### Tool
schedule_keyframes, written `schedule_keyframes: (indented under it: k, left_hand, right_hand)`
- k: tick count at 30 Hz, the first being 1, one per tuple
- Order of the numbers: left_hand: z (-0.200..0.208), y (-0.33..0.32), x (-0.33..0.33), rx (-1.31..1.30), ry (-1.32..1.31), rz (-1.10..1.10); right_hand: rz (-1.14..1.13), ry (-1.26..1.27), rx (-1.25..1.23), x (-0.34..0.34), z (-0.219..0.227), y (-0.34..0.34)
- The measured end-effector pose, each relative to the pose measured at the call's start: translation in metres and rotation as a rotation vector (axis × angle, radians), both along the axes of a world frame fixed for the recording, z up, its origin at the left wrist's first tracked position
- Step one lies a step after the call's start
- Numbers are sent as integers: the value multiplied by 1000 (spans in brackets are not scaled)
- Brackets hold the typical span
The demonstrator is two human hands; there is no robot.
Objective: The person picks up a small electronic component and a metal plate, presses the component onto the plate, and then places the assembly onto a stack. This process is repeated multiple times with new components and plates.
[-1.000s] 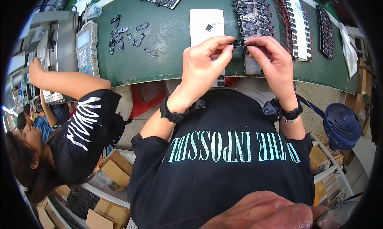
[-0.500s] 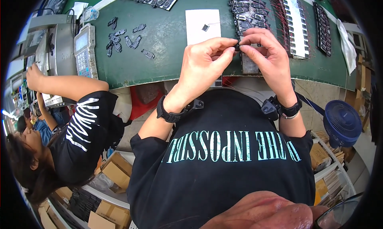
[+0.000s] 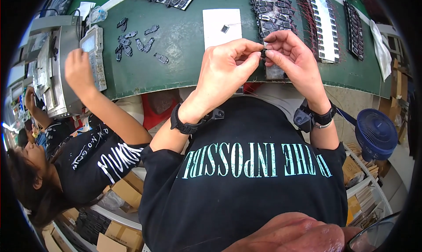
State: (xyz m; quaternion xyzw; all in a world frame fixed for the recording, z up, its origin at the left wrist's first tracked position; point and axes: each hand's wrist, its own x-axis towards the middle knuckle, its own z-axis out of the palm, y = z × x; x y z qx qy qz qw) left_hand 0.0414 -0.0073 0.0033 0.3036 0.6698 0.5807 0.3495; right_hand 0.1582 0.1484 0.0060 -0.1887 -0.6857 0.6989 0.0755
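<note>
My left hand and my right hand meet over the front of the green table, fingertips pinched on a small black part. Fingers cover most of it, so its exact kind is hidden. Just beyond my left hand, a white sheet carries one small black rectangular piece with thin wires. Behind my right hand, rows of black module-like parts lie on a grey plate, whose near end shows below my fingers.
Several loose black parts lie on the table at left, near a grey keypad instrument. Right stand a white strip with red-wired pieces and a dark row. A co-worker's arm reaches in from the left; a blue fan is at right.
The co-worker's hand has swung up and right, now in front of the keypad instrument. My hands stay together on the small black part, with the right fingers slightly more curled.
</note>
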Motion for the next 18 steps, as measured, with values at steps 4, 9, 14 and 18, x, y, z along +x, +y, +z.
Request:
schedule_keyframes:
  k: [4, 9, 14, 18]
  left_hand:
    - [-6, 1, 2, 82, -15, 85]
    - [-7, 1, 4, 104, -95, 110]
    - [-2, 4, 1, 115, -179, 123]
    - [-1, 4, 2, 120, -230, 123]
  right_hand:
    - [-16, 19, 27, -2, -3, -2]
    - [24, -11, -28, 3, 0, 0]
    - [-51, 39, 190, 6, 3, -6]
    - [-67, 105, 644, 9, 4, -6]
